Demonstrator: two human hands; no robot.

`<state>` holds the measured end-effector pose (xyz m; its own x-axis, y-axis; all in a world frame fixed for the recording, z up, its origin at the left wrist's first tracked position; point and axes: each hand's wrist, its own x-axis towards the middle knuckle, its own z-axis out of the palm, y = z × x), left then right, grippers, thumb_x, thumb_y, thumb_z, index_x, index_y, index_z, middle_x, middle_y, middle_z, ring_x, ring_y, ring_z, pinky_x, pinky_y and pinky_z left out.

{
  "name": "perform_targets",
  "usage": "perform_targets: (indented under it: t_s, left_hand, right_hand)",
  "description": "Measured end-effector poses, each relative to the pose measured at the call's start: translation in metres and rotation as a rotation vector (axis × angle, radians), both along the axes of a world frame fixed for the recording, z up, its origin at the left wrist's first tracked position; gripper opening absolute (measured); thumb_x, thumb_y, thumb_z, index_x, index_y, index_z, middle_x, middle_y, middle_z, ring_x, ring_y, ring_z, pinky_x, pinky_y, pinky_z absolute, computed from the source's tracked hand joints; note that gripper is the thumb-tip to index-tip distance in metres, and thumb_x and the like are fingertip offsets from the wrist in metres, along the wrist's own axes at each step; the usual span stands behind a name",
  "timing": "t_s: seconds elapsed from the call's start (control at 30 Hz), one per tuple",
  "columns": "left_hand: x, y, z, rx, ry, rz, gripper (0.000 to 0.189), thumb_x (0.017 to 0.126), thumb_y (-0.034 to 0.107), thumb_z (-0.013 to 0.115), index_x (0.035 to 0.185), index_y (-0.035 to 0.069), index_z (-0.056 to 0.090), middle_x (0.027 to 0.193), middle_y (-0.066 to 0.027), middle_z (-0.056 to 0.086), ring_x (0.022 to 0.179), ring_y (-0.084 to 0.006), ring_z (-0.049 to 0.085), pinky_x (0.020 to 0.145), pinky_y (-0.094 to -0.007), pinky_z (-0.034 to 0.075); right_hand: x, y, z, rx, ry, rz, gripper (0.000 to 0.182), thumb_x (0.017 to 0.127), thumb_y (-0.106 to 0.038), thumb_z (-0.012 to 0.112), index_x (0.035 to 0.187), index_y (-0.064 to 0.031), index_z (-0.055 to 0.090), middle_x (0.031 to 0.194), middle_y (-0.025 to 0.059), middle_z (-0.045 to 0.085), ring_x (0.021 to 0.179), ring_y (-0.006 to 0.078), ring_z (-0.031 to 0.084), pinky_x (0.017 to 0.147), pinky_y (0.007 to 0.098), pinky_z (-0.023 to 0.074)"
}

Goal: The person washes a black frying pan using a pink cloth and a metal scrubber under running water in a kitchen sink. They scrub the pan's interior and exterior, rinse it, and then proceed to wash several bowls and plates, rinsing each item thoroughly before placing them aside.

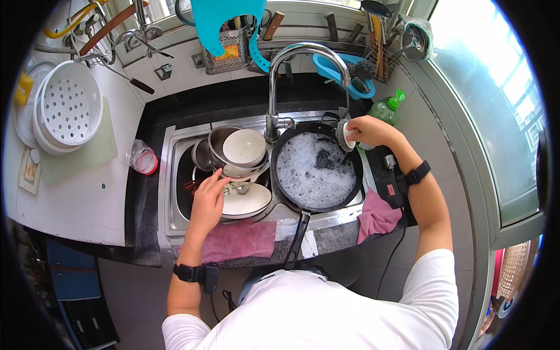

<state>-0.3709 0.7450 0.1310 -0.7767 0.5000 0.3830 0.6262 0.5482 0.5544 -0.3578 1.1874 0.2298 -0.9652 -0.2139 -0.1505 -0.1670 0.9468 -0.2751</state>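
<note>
My right hand (375,131) grips the white handle of a scouring brush (342,134) with a grey wire-mesh head. It is over the far right rim of a black frying pan (300,202) filled with foamy water (302,166). The pan lies across the right basin, its handle (297,240) pointing toward me. My left hand (208,200) is over the left basin, fingers extended at the edge of stacked dishes; whether the fingertips touch them is unclear. A white bowl (245,146) sits in a metal pot (215,139) there, with an oval white dish (247,203) in front.
A chrome faucet (274,96) arches over the sink. Green dish soap (385,110) and a blue basin with scrubbers (326,70) stand behind at right. Pink cloths (240,240) lie along the front edge. White colanders (72,103) lean at left, near a red-lidded jar (144,157).
</note>
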Motion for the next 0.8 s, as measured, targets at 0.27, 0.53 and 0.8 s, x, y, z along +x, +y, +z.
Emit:
perform_targets:
  t_s: [0.27,0.53,0.8]
  left_hand:
    - [0.004,-0.003,0.001,0.001,-0.019,-0.002,0.030,0.080,-0.001,0.050,0.108,0.002,0.060,0.128,-0.0172,0.051,0.114,-0.0324,0.049,0.096,-0.0372,0.038]
    - [0.005,-0.006,-0.001,0.024,-0.041,-0.009,0.029,0.081,-0.001,0.050,0.107,0.003,0.061,0.127,-0.0167,0.051,0.114,-0.0322,0.049,0.097,-0.0376,0.037]
    - [0.004,-0.006,-0.002,0.030,-0.040,-0.025,0.028,0.081,0.001,0.051,0.107,0.003,0.061,0.126,-0.0165,0.052,0.114,-0.0317,0.050,0.097,-0.0377,0.037]
  right_hand:
    - [-0.001,-0.012,0.005,0.033,-0.018,-0.012,0.019,0.075,-0.015,0.067,0.084,0.0011,0.060,0.078,0.0172,0.061,0.074,0.0340,0.058,0.065,0.0381,0.0450]
    - [0.002,-0.015,0.004,0.037,-0.030,-0.010,0.019,0.075,-0.014,0.067,0.084,0.0007,0.061,0.077,0.0171,0.061,0.073,0.0342,0.059,0.064,0.0381,0.0452]
    - [0.006,-0.018,0.004,0.064,-0.076,-0.034,0.023,0.077,-0.021,0.065,0.089,-0.0011,0.063,0.083,0.0180,0.063,0.080,0.0350,0.060,0.069,0.0401,0.0464]
